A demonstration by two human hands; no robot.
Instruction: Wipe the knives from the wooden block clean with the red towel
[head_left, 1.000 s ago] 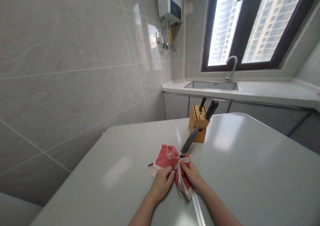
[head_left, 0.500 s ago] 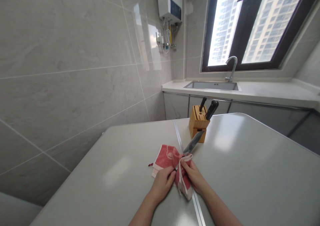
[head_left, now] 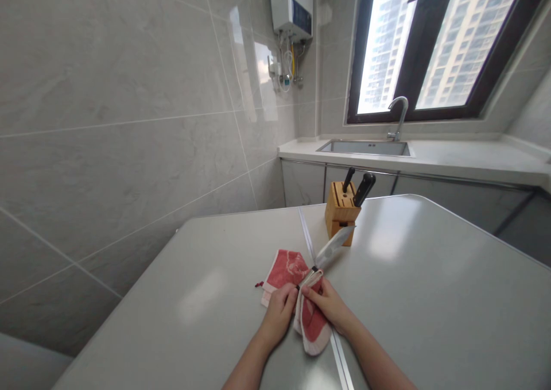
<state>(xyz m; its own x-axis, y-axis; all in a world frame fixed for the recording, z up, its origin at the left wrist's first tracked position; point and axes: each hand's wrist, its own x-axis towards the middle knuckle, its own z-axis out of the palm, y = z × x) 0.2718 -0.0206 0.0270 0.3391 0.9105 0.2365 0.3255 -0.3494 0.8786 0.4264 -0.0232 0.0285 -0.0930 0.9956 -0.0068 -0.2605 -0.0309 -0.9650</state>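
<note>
Knife block (head_left: pixel 341 213) on table (head_left: pixel 430 286), behind towel (head_left: pixel 284 268); sink (head_left: pixel 365 147) beyond

The knife (head_left: pixel 333 244) handle is hidden under the left hand (head_left: pixel 278 312) and the towel (head_left: pixel 306 309). Both forearms are cut off by the bottom edge. The heater (head_left: pixel 291 2) at top centre is cut by the upper edge, its label too small to read

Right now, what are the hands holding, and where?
Left hand grips the knife by its handle; right hand pinches the red towel around the blade's base.
</note>
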